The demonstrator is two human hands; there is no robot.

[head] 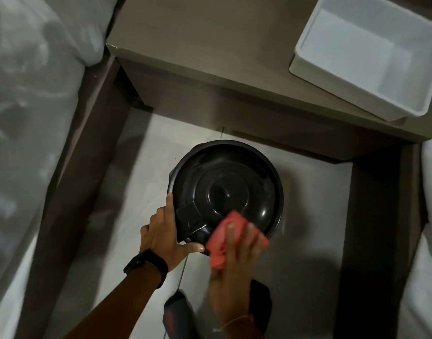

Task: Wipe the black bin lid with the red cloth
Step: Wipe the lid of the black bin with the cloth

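Note:
A round black bin lid (228,189) sits on its bin on the pale floor between two beds. My left hand (164,232), with a black watch on the wrist, grips the lid's near left rim beside a square hinge part. My right hand (231,270) presses a red cloth (231,237) flat against the lid's near right edge, fingers spread over the cloth. The hand is motion-blurred.
A brown bedside table (210,45) stands just behind the bin, with a white plastic tub (308,62) on its right end. White bedding (26,118) lies on the left and another bed (430,216) on the right. My feet (178,311) are below the bin.

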